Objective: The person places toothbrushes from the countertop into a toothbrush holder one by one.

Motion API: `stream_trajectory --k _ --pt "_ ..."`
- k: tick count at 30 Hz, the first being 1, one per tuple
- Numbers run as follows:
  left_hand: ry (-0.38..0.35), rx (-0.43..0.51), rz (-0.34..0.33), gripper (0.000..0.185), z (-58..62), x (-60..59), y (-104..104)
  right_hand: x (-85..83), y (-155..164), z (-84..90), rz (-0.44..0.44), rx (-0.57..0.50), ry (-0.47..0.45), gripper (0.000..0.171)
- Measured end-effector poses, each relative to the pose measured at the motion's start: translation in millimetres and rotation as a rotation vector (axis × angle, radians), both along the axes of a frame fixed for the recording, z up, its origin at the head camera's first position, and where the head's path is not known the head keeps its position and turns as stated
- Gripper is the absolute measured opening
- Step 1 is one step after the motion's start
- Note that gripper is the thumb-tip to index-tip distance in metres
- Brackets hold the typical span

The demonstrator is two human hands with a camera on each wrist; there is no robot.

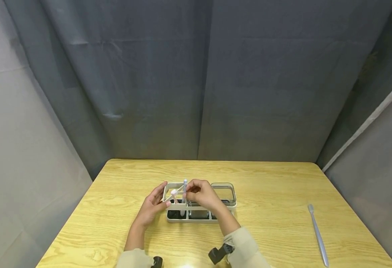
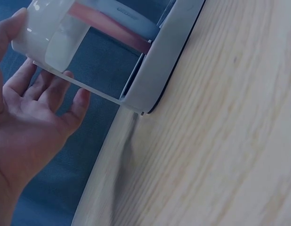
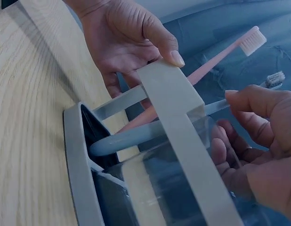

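A white toothbrush holder (image 1: 174,219) with several compartments stands mid-table. My left hand (image 1: 157,199) rests against its left end, fingers straight, thumb on the top rim (image 3: 178,108). A pink toothbrush (image 3: 216,59) leans in the left compartment, bristles up. My right hand (image 1: 190,190) pinches a grey-blue toothbrush (image 3: 131,136) by its neck. That brush's handle end sits low in the same compartment and its head (image 3: 276,78) points up. In the left wrist view my left hand (image 2: 32,103) lies open beside the holder's end (image 2: 164,61).
A clear cup (image 1: 223,190) sits in the holder's right part. A second grey toothbrush (image 1: 318,234) lies on the wooden table (image 1: 276,193) at the far right. Grey curtains close in the back and both sides.
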State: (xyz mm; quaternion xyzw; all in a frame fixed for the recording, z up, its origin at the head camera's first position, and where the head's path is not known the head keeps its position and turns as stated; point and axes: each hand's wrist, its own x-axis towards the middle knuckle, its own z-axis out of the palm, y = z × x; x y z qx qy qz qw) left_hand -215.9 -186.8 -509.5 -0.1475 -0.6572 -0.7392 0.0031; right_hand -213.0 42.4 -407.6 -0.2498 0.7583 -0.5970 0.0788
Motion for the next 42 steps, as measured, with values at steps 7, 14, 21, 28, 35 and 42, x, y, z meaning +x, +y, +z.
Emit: stream_trajectory --k 7,14,21,28,35,42 --pt "-0.003 0.003 0.005 0.069 -1.3 0.8 3.7 -0.9 26.7 -0.7 0.003 -0.054 0.013 0.020" --pt "0.013 -0.006 -0.020 0.069 -1.5 -1.6 4.0 -13.3 61.3 -10.7 0.083 0.054 0.071 0.028" --pt "0.005 0.002 -0.013 0.069 -0.1 1.8 3.6 -7.5 85.3 -3.5 0.144 0.069 0.028 0.035" --pt "-0.007 0.004 -0.023 0.069 2.5 3.6 2.9 -6.5 114.7 -6.3 0.132 0.070 0.017 0.043" --pt "-0.004 0.006 -0.022 0.070 3.2 4.7 3.2 -4.1 139.3 -9.8 0.107 0.050 0.040 0.043" --pt "-0.013 -0.007 -0.014 0.070 3.3 6.7 2.7 0.1 156.5 -12.5 0.098 0.035 0.035 0.045"
